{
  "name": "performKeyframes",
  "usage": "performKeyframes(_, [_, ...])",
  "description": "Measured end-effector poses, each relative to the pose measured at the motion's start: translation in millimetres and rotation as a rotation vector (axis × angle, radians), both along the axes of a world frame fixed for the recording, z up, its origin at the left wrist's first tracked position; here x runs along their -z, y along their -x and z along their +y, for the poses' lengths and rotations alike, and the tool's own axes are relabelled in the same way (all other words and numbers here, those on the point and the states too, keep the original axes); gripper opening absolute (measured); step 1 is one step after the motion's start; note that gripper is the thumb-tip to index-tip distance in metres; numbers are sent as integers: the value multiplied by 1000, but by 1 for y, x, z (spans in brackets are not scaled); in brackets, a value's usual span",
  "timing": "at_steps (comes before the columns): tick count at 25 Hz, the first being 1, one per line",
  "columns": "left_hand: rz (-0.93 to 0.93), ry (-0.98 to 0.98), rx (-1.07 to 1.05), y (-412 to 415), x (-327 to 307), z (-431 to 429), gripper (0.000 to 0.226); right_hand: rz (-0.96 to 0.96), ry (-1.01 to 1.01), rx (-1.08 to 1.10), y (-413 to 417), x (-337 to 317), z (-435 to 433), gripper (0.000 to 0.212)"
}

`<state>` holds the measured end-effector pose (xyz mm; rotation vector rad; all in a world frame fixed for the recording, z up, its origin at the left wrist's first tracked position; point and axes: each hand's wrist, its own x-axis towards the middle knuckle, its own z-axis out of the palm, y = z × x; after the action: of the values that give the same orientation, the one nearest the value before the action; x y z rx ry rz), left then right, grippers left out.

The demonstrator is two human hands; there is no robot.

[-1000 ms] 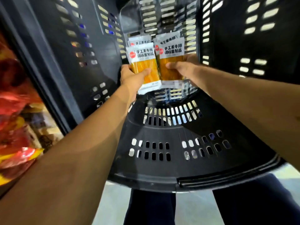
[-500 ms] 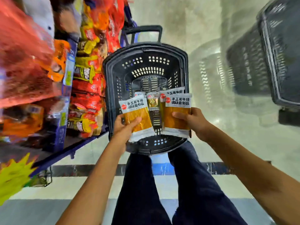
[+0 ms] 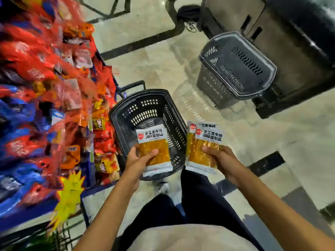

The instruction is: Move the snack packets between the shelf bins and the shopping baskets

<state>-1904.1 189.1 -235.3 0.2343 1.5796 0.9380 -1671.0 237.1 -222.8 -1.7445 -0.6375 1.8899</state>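
Note:
My left hand (image 3: 138,160) grips an orange snack packet (image 3: 154,147) with a white label, held over the near end of a black shopping basket (image 3: 126,113) on the floor. To the right of that basket's rim, my right hand (image 3: 222,158) grips two or more of the same orange packets (image 3: 203,145), stacked together. A second black basket (image 3: 235,67) stands farther off at the upper right. The shelf bins (image 3: 54,105) full of red, orange and blue snack packets run along the left, blurred.
A yellow starburst price tag (image 3: 69,192) hangs at the shelf's front edge. A dark cabinet (image 3: 297,44) stands behind the far basket. My legs in dark trousers (image 3: 181,211) are below the near basket, on a pale tiled floor.
The view has pulled up and back from inside the basket. Both hands have lifted the packets out, and my right hand has moved right, past the basket's rim.

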Motion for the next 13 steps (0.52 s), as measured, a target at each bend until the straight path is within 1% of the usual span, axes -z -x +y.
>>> performKeyframes(3, [-18, 2, 150, -15, -15, -19, 47, 15, -4, 201, -21, -17, -67, 35])
performKeyframes(6, [-63, -48, 305, -45, -30, -22, 44, 49, -27, 384, -47, -31, -121, 44])
performKeyframes(8, [-83, -76, 434, -73, -42, -19, 40, 56, -55, 526, -66, -37, -152, 34])
performKeyframes(10, [-122, -75, 546, -108, -51, -14, 38, 50, -70, 648, -84, -39, -180, 32])
performKeyframes(12, [-142, -70, 666, -141, -58, -8, 45, 38, -75, 740, -98, -39, -200, 34])
performKeyframes(13, [-149, -71, 733, -161, -59, -4, 52, 38, -77, 801, -107, -38, -211, 30])
